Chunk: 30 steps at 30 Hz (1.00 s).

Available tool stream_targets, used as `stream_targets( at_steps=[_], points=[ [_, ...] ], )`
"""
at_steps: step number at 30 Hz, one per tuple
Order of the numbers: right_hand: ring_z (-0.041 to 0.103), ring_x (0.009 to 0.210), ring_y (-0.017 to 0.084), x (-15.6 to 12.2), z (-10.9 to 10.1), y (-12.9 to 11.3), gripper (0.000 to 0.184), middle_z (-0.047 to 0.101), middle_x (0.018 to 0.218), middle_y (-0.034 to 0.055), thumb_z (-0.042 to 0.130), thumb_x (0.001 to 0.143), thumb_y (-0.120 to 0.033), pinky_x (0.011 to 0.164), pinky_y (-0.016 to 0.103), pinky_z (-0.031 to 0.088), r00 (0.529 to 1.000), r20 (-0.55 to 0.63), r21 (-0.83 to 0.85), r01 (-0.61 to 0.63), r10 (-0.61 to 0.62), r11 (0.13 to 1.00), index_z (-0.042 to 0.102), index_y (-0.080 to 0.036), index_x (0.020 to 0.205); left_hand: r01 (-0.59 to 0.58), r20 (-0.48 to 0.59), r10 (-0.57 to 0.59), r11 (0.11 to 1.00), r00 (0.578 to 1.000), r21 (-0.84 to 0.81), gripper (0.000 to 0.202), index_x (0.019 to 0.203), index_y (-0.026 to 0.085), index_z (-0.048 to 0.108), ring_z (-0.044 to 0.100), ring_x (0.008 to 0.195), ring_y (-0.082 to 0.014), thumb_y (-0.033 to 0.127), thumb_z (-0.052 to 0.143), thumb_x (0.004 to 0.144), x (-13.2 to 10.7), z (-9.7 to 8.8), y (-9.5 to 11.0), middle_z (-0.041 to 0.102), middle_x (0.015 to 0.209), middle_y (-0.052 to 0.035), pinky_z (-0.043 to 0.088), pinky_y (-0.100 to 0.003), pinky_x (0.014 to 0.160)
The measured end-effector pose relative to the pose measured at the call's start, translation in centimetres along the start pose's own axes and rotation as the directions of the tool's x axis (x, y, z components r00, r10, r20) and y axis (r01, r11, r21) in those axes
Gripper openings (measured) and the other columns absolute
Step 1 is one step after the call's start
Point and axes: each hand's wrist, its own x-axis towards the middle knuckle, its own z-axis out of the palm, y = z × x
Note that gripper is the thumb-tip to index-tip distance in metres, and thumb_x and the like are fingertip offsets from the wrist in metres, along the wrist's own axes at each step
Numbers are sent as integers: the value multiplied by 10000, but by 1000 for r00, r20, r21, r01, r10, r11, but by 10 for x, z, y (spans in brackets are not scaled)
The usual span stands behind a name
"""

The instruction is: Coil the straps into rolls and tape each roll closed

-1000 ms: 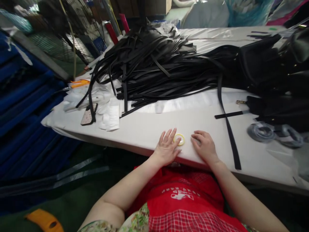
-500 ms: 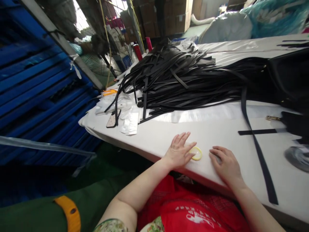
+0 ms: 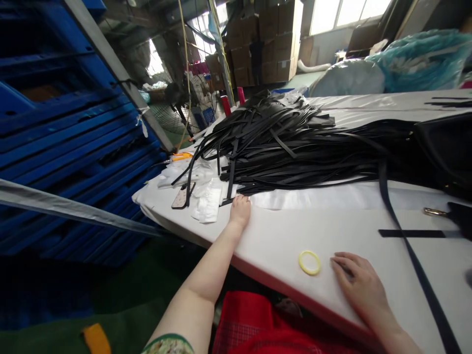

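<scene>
My left hand [image 3: 240,211] is stretched to the near edge of a pile of long black strips [image 3: 295,162]. Its fingers are bent together beside a strip end, and the fingertips are hidden, so I cannot see what they hold. My right hand [image 3: 361,282] rests on the white-covered table with its fingers curled toward the thumb; a small dark patch shows between them, too unclear to name. Just left of that hand, touched by neither, a thin yellow ring [image 3: 309,274] lies flat.
A phone [image 3: 183,195], white plastic bags [image 3: 207,204] and an orange-handled tool [image 3: 182,156] lie at the table's left end. On the right are a long black strap [image 3: 416,260], a short black strip [image 3: 411,233] and a metal clasp [image 3: 435,212]. Blue racks [image 3: 92,162] stand left.
My left hand has let go of the yellow ring and moved forward and left to the black strips. The right hand stays near the ring. My view has tilted up.
</scene>
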Motion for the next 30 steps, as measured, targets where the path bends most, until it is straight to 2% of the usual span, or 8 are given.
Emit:
stream_targets(
  at_steps=[8, 12, 15, 17, 19, 21, 23, 30],
  points=[
    [610, 1028, 243, 127, 13, -107, 257, 687, 1068, 95, 527, 903, -367, 924, 395, 465, 960, 83, 203, 245, -266, 948, 662, -196, 1040, -40, -242, 28, 998, 970, -43, 267, 1104, 172, 679, 592, 1043, -250, 151, 470, 939, -63, -18, 34, 685, 1173, -112, 424, -405, 891],
    [631, 906, 242, 172, 39, -144, 342, 711, 935, 89, 584, 846, -484, 837, 368, 474, 862, 371, 352, 215, -346, 911, 688, -171, 936, -119, -543, 34, 985, 839, -121, 206, 1011, 204, 701, 637, 945, -233, 164, 520, 921, -80, -37, 50, 730, 1054, -88, 435, -379, 841],
    [549, 572, 151, 180, 44, -147, 422, 615, 585, 14, 487, 894, -499, 593, 273, 424, 813, 513, 434, 31, -275, 900, 647, -174, 677, -91, -650, -174, 931, 740, -354, 199, 1045, 170, 685, 609, 1062, -256, 179, 576, 879, -79, -49, 52, 667, 1188, -144, 442, -396, 919],
    [520, 540, 133, 179, 40, -145, 416, 592, 563, -3, 476, 895, -499, 557, 250, 393, 861, 467, 482, -57, -201, 874, 662, -173, 716, -48, -564, -440, 758, 699, -650, 296, 1104, 123, 660, 551, 1179, -292, 249, 635, 838, -75, -55, 55, 594, 1282, -198, 434, -426, 972],
    [522, 549, 131, 176, 32, -143, 389, 595, 572, -8, 502, 878, -505, 554, 240, 389, 887, 431, 519, -95, -164, 850, 683, -173, 787, -43, -265, -577, 369, 773, -928, 370, 1075, 105, 672, 581, 1138, -298, 349, 686, 798, -69, -58, 62, 635, 1205, -197, 461, -424, 944],
    [515, 533, 129, 171, 22, -143, 387, 584, 547, -11, 512, 873, -506, 544, 238, 386, 879, 448, 522, -111, -161, 846, 685, -170, 790, 11, 47, -453, -83, 890, -997, 368, 951, 110, 710, 658, 956, -257, 415, 738, 745, -63, -61, 74, 717, 995, -143, 497, -381, 867],
    [526, 537, 130, 167, 9, -140, 384, 593, 545, -5, 521, 870, -497, 547, 237, 390, 851, 496, 506, -120, -174, 854, 677, -164, 761, 68, 191, -340, -342, 921, -937, 361, 836, 111, 724, 675, 780, -211, 427, 797, 675, -57, -66, 88, 737, 818, -92, 511, -340, 785],
    [622, 645, 183, 145, -79, -67, 220, 706, 706, 27, 716, 677, -359, 577, 245, 428, 688, 726, 127, -92, -29, 988, 717, -161, 773, -36, 192, -397, -500, 897, -865, 343, 685, 128, 697, 640, 640, -124, 339, 905, 513, -44, -105, 105, 710, 663, -10, 482, -262, 715]
  ],
)
